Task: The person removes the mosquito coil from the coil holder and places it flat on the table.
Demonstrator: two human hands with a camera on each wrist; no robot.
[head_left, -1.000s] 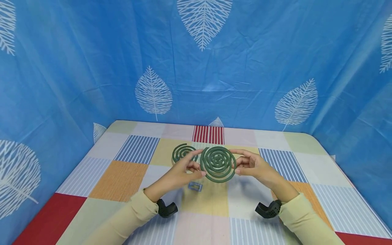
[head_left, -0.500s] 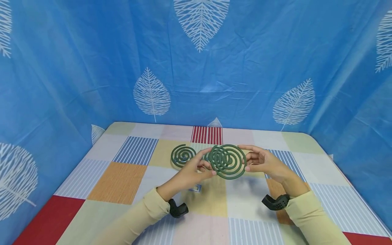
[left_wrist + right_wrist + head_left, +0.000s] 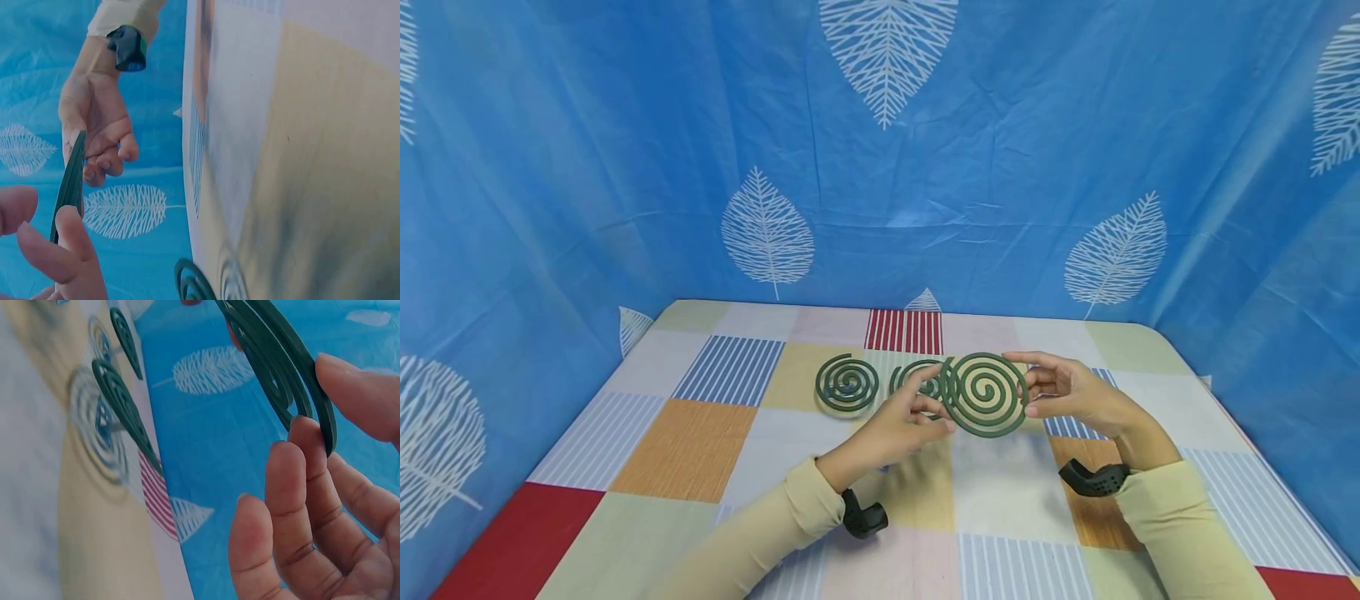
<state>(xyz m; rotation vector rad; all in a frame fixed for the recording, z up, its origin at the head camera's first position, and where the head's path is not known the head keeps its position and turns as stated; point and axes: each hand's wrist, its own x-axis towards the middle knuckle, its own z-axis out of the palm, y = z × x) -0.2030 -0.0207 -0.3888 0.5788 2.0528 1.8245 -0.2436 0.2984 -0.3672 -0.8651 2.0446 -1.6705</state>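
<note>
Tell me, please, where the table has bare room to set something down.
The table is bare between its left edge, the left coil and the left sleeve, and between the right sleeve and right edge. Mid-table is crowded: the left hand and right hand hold the raised coil before the middle coil.

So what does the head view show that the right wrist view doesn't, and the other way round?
Only the head view shows both sleeves, the wrist cameras and the held coil nearly face-on.

Only the right wrist view shows clearly the gap between the other two coils and the cloth, seen from the side.

Both show the three green coils, the right hand holding one, the cloth's red stripes and the blue curtain with white leaves.
</note>
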